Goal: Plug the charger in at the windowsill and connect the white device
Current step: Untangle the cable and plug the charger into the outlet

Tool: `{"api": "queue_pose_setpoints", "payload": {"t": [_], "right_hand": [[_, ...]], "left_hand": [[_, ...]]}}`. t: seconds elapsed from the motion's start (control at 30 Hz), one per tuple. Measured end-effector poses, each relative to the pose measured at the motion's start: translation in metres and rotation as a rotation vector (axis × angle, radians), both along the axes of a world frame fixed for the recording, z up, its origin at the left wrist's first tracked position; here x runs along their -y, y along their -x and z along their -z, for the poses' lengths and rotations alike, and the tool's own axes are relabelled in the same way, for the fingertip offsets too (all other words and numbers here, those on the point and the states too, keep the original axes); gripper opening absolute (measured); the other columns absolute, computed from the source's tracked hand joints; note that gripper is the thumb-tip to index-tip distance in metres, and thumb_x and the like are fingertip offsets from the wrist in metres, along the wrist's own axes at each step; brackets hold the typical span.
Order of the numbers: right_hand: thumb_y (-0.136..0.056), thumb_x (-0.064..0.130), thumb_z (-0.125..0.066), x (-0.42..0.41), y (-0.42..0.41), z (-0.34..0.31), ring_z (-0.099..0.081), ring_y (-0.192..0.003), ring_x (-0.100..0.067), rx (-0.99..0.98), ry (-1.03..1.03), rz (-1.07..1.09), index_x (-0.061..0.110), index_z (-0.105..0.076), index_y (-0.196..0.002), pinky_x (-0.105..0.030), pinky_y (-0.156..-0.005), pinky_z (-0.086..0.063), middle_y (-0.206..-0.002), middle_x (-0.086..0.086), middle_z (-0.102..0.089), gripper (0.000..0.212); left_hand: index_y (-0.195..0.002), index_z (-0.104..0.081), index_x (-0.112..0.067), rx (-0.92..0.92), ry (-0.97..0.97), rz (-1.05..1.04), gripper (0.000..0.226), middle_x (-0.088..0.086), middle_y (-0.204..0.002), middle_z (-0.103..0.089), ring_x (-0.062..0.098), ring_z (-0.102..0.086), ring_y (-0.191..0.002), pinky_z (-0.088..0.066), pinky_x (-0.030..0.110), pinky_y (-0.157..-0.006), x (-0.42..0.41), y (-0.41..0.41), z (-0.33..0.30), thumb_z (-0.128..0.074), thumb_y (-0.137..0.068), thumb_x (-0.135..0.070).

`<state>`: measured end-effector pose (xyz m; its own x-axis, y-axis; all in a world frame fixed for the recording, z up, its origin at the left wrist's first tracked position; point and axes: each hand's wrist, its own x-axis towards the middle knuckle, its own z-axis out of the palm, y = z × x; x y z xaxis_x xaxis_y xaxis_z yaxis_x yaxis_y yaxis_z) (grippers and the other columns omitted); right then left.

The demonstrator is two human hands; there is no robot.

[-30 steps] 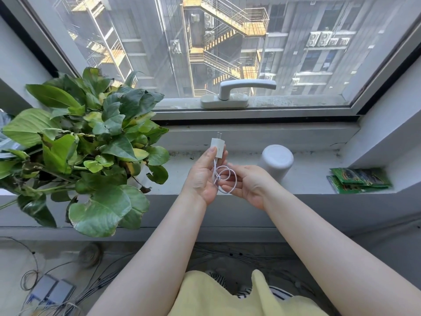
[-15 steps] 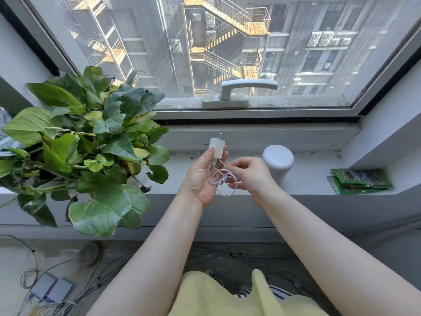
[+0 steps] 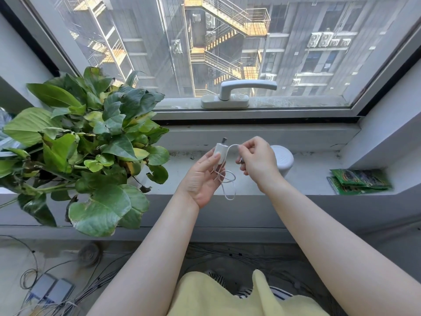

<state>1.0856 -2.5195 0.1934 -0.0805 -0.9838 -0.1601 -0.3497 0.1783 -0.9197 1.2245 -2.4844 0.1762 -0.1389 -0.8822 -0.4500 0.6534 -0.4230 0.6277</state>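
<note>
My left hand [image 3: 202,176] holds a small white charger [image 3: 220,153] palm up, its metal prongs pointing upward, above the windowsill [image 3: 314,179]. A thin white cable [image 3: 229,185] runs from the charger and hangs in a loop below my palm. My right hand [image 3: 257,160] pinches the cable's upper stretch just right of the charger. The white device [image 3: 283,161], a rounded cylinder, stands on the sill right behind my right hand, partly hidden by it. No socket is visible.
A large leafy potted plant [image 3: 86,144] fills the sill's left side. Green packets [image 3: 357,181] lie on the sill at the right. The window handle [image 3: 237,92] sits on the frame above. Loose wires and a grey box [image 3: 50,290] lie on the floor.
My right hand has risen from under the cable loop to pinch the cable near the charger, pulling the coil open. The left hand has tilted the charger slightly.
</note>
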Motion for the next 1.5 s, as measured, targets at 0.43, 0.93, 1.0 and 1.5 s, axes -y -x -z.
{"api": "queue_pose_setpoints", "payload": {"t": [0.43, 0.93, 1.0, 1.5], "right_hand": [[-0.082, 0.02, -0.066, 0.023, -0.004, -0.021, -0.058, -0.061, -0.01, -0.142, 0.078, -0.144, 0.014, -0.067, -0.078, -0.026, -0.059, -0.047, -0.069, 0.005, -0.061, 0.008], [-0.082, 0.014, -0.069, 0.013, -0.005, -0.028, -0.048, -0.045, 0.004, -0.103, 0.236, -0.296, 0.012, -0.067, -0.079, -0.01, -0.043, -0.039, -0.076, 0.01, -0.057, 0.004], [-0.081, 0.016, -0.07, 0.011, -0.002, -0.025, -0.051, -0.045, 0.001, -0.06, 0.26, -0.269, 0.01, -0.067, -0.079, -0.014, -0.05, -0.042, -0.075, 0.008, -0.06, 0.007], [-0.08, 0.015, -0.071, 0.0, 0.005, -0.015, -0.047, -0.056, 0.001, -0.123, 0.32, -0.314, 0.013, -0.07, -0.081, -0.011, -0.061, -0.036, -0.077, 0.006, -0.058, 0.002]], "left_hand": [[-0.127, -0.045, -0.006, 0.218, 0.101, 0.209, 0.048, 0.007, -0.096, -0.071, 0.008, -0.064, -0.064, -0.043, 0.019, -0.053, 0.001, 0.002, -0.008, -0.058, -0.083, 0.009], [-0.113, -0.046, -0.021, 0.025, 0.088, 0.187, 0.031, 0.01, -0.085, -0.071, 0.018, -0.071, -0.073, -0.054, 0.028, -0.064, 0.011, 0.006, -0.008, -0.047, -0.092, 0.003], [-0.115, -0.048, -0.025, -0.006, 0.128, 0.182, 0.039, 0.008, -0.092, -0.069, 0.015, -0.07, -0.077, -0.047, 0.03, -0.066, 0.011, 0.005, -0.008, -0.044, -0.091, 0.006], [-0.114, -0.053, -0.012, -0.315, 0.054, -0.003, 0.029, 0.019, -0.128, -0.055, 0.035, -0.048, -0.12, -0.036, 0.041, -0.101, 0.019, 0.004, -0.006, -0.034, -0.096, -0.023]]}}
